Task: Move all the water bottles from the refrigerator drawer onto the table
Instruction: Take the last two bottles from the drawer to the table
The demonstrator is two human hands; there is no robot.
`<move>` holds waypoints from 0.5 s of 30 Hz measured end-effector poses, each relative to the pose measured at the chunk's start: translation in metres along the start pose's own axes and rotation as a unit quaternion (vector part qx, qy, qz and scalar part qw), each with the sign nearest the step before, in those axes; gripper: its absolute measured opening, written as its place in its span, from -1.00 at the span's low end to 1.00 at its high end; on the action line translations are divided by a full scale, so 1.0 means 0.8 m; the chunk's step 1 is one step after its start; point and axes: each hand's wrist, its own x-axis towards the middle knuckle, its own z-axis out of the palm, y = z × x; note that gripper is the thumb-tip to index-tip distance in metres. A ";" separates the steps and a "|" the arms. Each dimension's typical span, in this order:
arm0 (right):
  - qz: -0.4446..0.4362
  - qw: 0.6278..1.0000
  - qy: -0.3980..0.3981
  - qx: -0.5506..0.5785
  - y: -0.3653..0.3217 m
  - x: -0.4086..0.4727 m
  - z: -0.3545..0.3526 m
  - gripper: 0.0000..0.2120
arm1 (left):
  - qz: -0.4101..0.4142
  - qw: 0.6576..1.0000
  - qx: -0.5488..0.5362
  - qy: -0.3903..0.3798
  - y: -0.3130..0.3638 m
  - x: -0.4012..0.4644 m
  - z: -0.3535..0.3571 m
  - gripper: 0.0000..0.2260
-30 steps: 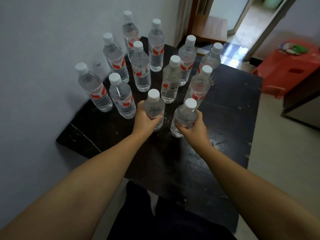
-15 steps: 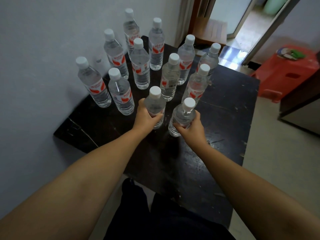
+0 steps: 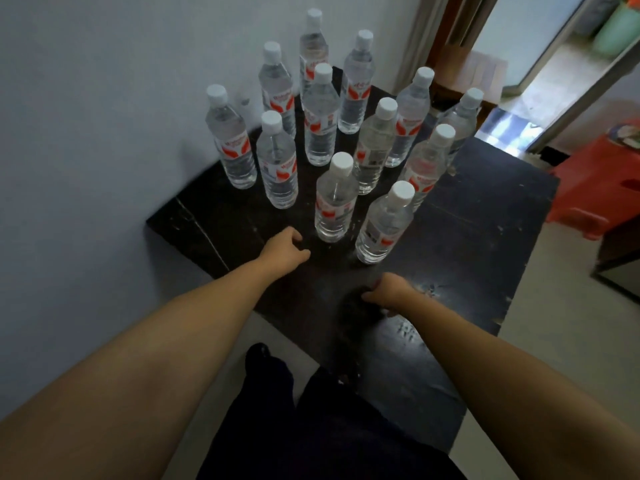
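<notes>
Several clear water bottles with white caps and red-and-white labels stand upright on the black table [image 3: 478,237]. The two nearest me are one bottle [image 3: 335,199] at the centre and another [image 3: 385,225] to its right. My left hand [image 3: 284,250] hovers over the table just left of and below the centre bottle, fingers loosely curled, holding nothing. My right hand [image 3: 387,292] is lower, in front of the right bottle, fingers curled downward and empty. The refrigerator drawer is out of view.
A pale wall [image 3: 104,133] runs along the table's left side. A red plastic stool [image 3: 602,181] stands on the floor to the right, with a doorway [image 3: 540,57] behind. My dark trousers [image 3: 311,427] are at the table's near edge.
Both hands have let go of the two front bottles and pulled back toward me. The two bottles stay standing on the table.
</notes>
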 end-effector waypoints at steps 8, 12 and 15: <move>-0.143 0.973 0.023 -0.180 -0.096 -0.019 0.034 -0.59 | -0.027 0.992 0.122 -0.015 -0.079 -0.052 -0.032 -0.87; -0.197 0.939 0.032 -0.280 -0.152 -0.036 0.064 -0.62 | -0.048 0.989 0.140 0.010 -0.129 -0.097 -0.063 -0.93; -0.240 0.909 0.024 -0.339 -0.194 -0.060 0.105 -0.66 | -0.072 0.989 0.129 0.024 -0.179 -0.147 -0.083 -0.92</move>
